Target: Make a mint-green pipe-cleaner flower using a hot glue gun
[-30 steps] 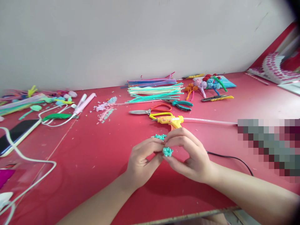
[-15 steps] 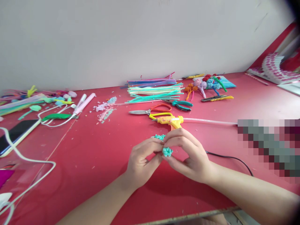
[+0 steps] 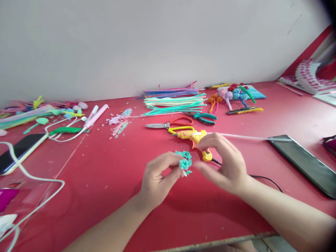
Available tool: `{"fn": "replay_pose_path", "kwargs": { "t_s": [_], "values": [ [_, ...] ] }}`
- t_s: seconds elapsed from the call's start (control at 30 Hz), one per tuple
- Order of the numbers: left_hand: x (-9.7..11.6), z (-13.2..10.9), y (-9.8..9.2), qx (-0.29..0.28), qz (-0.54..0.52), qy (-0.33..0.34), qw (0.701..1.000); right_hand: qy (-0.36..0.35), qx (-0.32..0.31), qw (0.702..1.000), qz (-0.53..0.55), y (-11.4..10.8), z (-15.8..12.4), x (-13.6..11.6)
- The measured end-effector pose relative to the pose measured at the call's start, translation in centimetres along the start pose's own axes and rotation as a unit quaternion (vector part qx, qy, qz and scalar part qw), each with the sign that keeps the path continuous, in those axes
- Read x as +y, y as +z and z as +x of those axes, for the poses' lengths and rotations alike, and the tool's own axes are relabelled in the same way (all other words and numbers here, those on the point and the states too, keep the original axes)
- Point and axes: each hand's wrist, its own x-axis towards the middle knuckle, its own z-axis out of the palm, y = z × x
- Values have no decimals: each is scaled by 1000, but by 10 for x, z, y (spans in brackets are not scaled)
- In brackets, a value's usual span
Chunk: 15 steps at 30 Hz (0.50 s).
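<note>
Between the thumb and fingers of my left hand (image 3: 161, 180) is a small turquoise pipe-cleaner flower (image 3: 185, 164), its bunched loops facing me. My right hand (image 3: 224, 166) is apart from it on the right, thumb and fingers spread with nothing between them. Just behind the flower lie short turquoise pipe-cleaner pieces (image 3: 183, 154) on the red table. A yellow hot glue gun (image 3: 190, 134) with a clear glue stick in its back lies beyond my right hand, which partly covers it. Scissors (image 3: 168, 125) with red and yellow handles rest behind the gun.
Bundles of pipe cleaners (image 3: 174, 101) lie by the wall, with pliers (image 3: 201, 117) in front. Finished pipe-cleaner flowers (image 3: 228, 95) sit to their right. A dark phone (image 3: 304, 164) lies at right, another phone (image 3: 22, 150) at left beside a white cable (image 3: 39, 181) and a pink hair iron (image 3: 96, 116).
My right hand has let go of the turquoise flower and moved right, its fingers opening. My left hand keeps the flower in nearly the same place.
</note>
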Motion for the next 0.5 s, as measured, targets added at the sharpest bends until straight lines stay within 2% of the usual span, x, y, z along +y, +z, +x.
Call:
{"fn": "replay_pose_path", "kwargs": {
  "t_s": [0.07, 0.13, 0.2, 0.27, 0.37, 0.5],
  "values": [
    [1, 0, 1, 13, -15, -37, 999, 66, -38, 988, -135, -4, 4, 12],
    [2, 2, 2, 27, -35, -80, 996, 167, -118, 942, -267, -4, 6, 24],
    [2, 6, 2, 42, -67, -121, 990, 221, -185, 900, -328, -1, 6, 32],
    [0, 10, 1, 55, -109, -150, 981, 250, -211, 877, -351, 2, 6, 35],
    [-4, 16, -2, 74, -170, -183, 965, 274, -221, 861, -368, 3, 5, 37],
    [-9, 19, -5, 88, -228, -221, 944, 299, -255, 856, -335, 1, 6, 45]
  ]
}}
